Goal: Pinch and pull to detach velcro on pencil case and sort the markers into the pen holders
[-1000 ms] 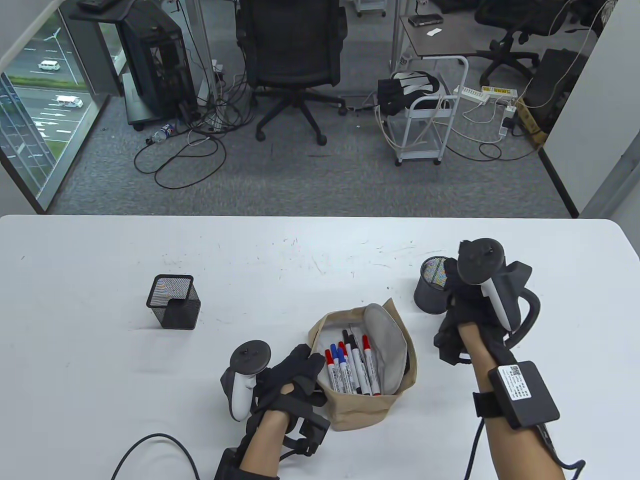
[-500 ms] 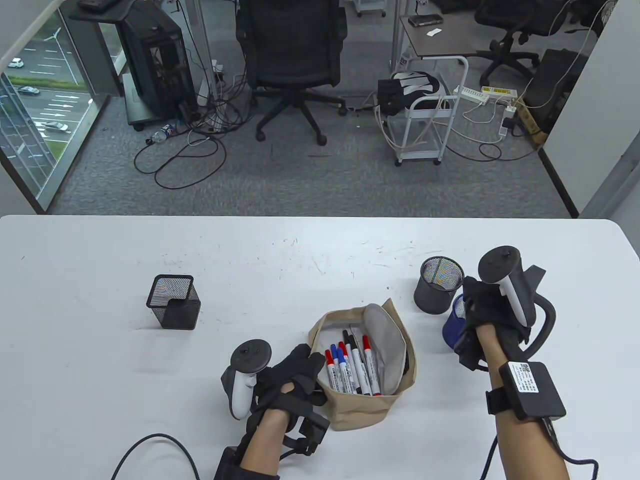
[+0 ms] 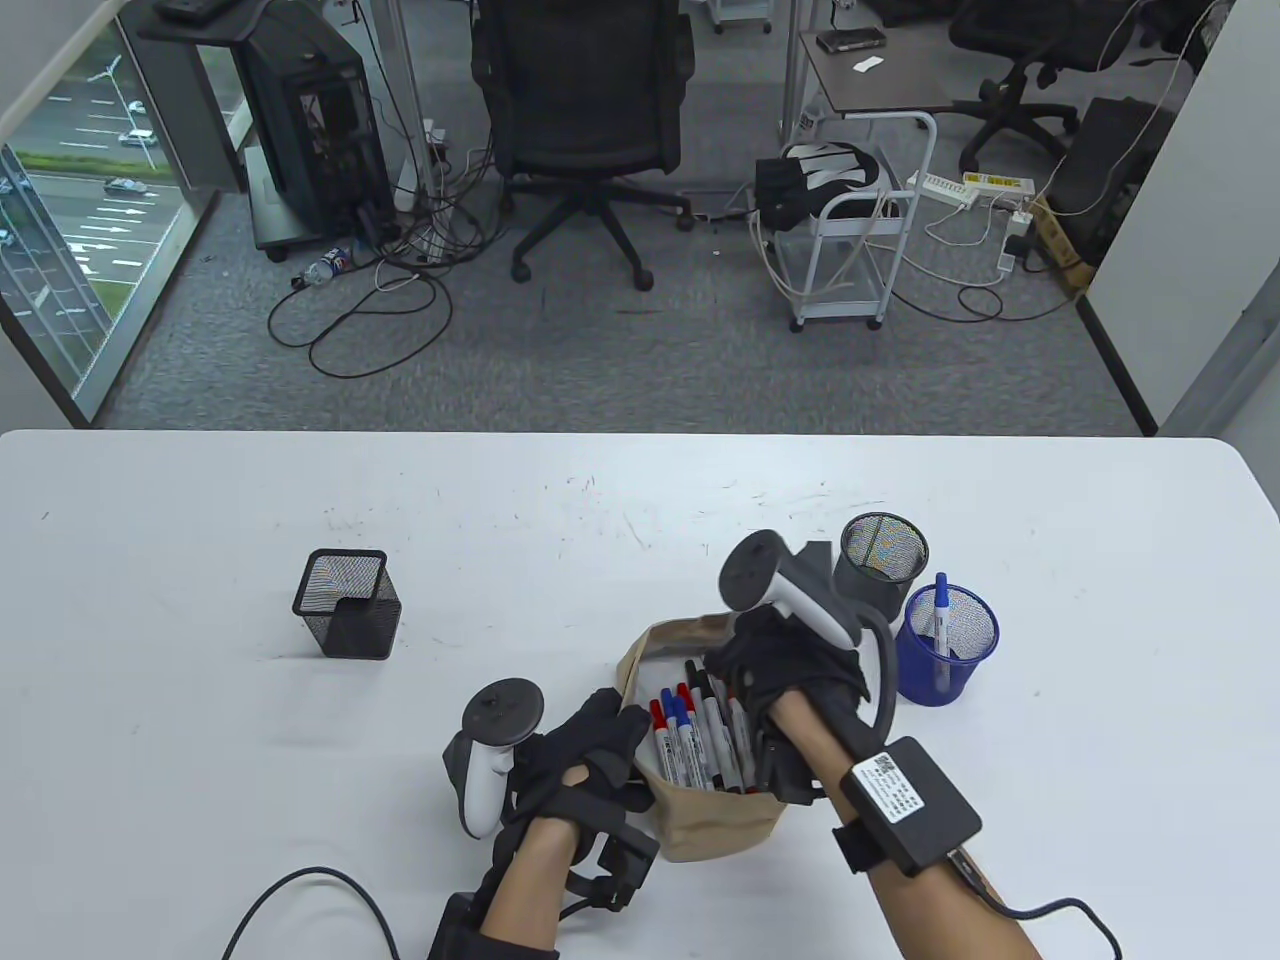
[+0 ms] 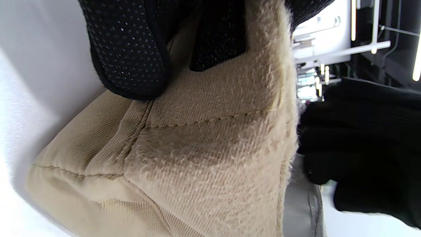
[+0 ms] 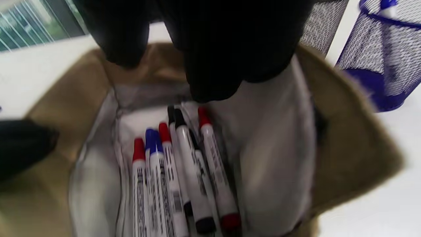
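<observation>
The tan pencil case stands open near the table's front edge, and my left hand grips its left rim. In the left wrist view a gloved finger presses on the case's fabric. Inside lie several red, blue and black capped markers. My right hand hovers over the case's mouth. In the right wrist view its fingers hang just above the markers and hold nothing. A blue mesh holder to the right holds one blue marker.
A black round mesh holder stands just behind the blue one, close to my right hand. A black square mesh holder stands alone at the left. A cable trails over the table's front edge by my left arm.
My right hand has moved left from the blue holder to above the open case, uncovering the holder with the blue marker in it. The left hand has kept its hold.
</observation>
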The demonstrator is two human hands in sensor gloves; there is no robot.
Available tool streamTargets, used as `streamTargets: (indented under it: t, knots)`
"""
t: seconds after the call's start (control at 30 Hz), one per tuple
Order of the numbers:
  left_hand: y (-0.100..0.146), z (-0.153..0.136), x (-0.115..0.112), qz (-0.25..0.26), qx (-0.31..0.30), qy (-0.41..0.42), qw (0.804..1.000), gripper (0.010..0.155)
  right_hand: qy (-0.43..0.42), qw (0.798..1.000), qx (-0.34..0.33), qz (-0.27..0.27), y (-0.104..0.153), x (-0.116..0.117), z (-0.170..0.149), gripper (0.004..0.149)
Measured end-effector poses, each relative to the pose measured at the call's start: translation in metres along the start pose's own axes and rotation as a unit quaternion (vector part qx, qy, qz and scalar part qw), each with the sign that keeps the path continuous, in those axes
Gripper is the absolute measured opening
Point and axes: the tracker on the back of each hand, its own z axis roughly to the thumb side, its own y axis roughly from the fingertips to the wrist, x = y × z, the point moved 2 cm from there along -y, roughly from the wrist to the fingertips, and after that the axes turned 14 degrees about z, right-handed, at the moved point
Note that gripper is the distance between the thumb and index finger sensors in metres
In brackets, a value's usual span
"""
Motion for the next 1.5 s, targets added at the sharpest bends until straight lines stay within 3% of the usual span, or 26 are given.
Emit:
streamTargets:
  t: [0.27, 0.47, 0.63, 0.73, 0.9, 1.03, 1.2, 1.3, 1.5]
  knots:
    - [-0.001, 0.0, -0.002, -0.005, 0.001, -0.004, 1.0, 0.077, 0.084, 0.995, 0.046, 0.04, -0.064, 0.037, 0.044, 0.067]
    - [-0.003, -0.004, -0.001, -0.003, 0.009, -0.002, 1.0, 0.076, 0.168, 0.984, 0.057, 0.013, -0.075, 0.049, 0.067, 0.062]
    - [-0.003, -0.004, -0.002, -0.007, 0.011, -0.002, 1.0, 0.076, 0.163, 0.986, 0.038, 0.012, -0.075, 0.048, 0.064, 0.058]
    - [-0.004, -0.004, -0.002, -0.007, 0.009, -0.002, 1.0, 0.076, 0.101, 0.994, -0.003, 0.029, -0.067, 0.036, 0.051, 0.057]
    - [-0.004, -0.004, -0.002, -0.008, 0.011, 0.004, 1.0, 0.076, -0.007, 0.995, -0.082, -0.052, -0.014, -0.011, 0.023, 0.055]
    - [-0.003, -0.005, -0.001, -0.006, 0.012, 0.005, 1.0, 0.076, -0.112, 0.973, -0.115, -0.168, 0.039, -0.057, -0.024, 0.053]
    - [-0.003, -0.005, -0.001, -0.009, 0.012, 0.008, 1.0, 0.076, -0.175, 0.924, -0.05, -0.338, 0.083, -0.095, -0.1, 0.052]
    - [-0.004, -0.005, -0.001, -0.01, 0.012, 0.01, 1.0, 0.076, -0.148, 0.913, 0.021, -0.38, 0.083, -0.101, -0.13, 0.05]
    - [-0.004, -0.005, -0.001, -0.012, 0.012, 0.008, 1.0, 0.076, -0.14, 0.916, 0.095, -0.363, 0.051, -0.094, -0.171, 0.049]
